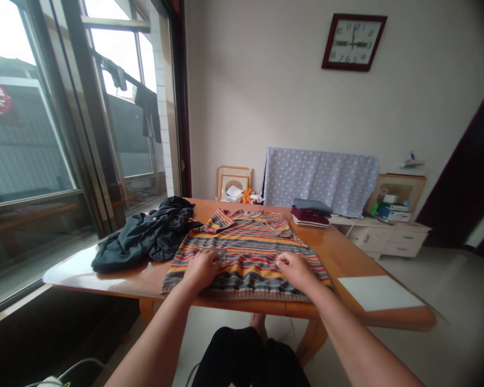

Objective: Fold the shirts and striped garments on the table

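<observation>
A short-sleeved striped shirt [248, 258] in orange, grey, yellow and red lies spread on the wooden table, its collar at the far side and its hem along the near edge. On its left part rests my left hand [203, 267], with fingers bent down and closed on the cloth. My right hand [296, 267] pinches the shirt's right part between thumb and curled fingers. Between the two hands the fabric is rumpled in small folds.
Left of the shirt lies a heap of dark clothes [141, 236]. A stack of folded clothes [311, 213] stands at the table's far right. A white sheet [381, 293] lies on the table [339, 252] near its right corner. Beyond stands a white cabinet [387, 239].
</observation>
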Available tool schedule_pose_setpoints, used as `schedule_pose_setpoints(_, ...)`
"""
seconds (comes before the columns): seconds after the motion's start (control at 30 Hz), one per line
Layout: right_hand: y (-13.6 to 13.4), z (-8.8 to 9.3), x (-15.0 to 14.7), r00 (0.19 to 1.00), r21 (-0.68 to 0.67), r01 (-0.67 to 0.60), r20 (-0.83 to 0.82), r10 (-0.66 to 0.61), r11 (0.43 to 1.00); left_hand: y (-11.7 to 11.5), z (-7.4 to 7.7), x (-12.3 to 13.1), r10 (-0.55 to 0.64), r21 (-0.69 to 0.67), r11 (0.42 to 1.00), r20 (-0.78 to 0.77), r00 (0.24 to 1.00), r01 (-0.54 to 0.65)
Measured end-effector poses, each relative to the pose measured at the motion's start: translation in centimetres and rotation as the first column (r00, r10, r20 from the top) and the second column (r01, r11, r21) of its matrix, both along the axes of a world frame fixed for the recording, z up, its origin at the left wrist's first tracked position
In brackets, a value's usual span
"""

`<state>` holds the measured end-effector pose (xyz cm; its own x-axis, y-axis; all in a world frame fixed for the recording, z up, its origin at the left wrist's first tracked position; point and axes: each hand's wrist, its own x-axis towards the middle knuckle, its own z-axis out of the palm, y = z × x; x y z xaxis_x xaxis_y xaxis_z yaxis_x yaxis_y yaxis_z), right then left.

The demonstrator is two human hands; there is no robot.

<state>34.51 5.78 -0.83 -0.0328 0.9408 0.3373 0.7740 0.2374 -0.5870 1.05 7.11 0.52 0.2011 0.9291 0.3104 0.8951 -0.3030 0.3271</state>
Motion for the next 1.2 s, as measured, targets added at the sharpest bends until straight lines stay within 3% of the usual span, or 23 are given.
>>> schedule_pose_setpoints(0.17, 2.1, -0.4, -2.2, 0.990, -0.008, -0.035, 0.135, 0.036, 0.999, 0.8, -0.3, 0.6, 0.020, -0.030, 0.999, -0.018, 1.000, -0.020)
schedule_pose_setpoints(0.53, 4.3, 0.1, -4.8, 0.920, -0.116, 0.094, 0.391, -0.041, 0.989, 0.9, 0.2, 1.5, 0.094, -0.119, 0.988, -0.031, 0.995, -0.097)
schedule_pose_setpoints(0.67, 4.9, 0.1, -4.9, 0.930, -0.127, 0.107, 0.363, -0.054, 0.986, 0.7, 0.6, 1.8, 0.094, -0.098, 0.991, -0.026, 0.995, -0.096)
schedule_pose_setpoints(0.87, 5.7, -0.1, -4.5, 0.961, -0.097, 0.097, 0.268, -0.068, 0.991, 0.3, 0.9, 2.6, -0.018, -0.065, 0.998, 0.017, 1.000, 0.019)
schedule_pose_setpoints(1.2, 7.3, -1.6, -3.7, 0.991, -0.072, 0.096, 0.099, -0.088, 0.993, 1.6, 0.0, 3.1, 0.057, -0.158, 0.986, 0.012, 0.998, -0.055)
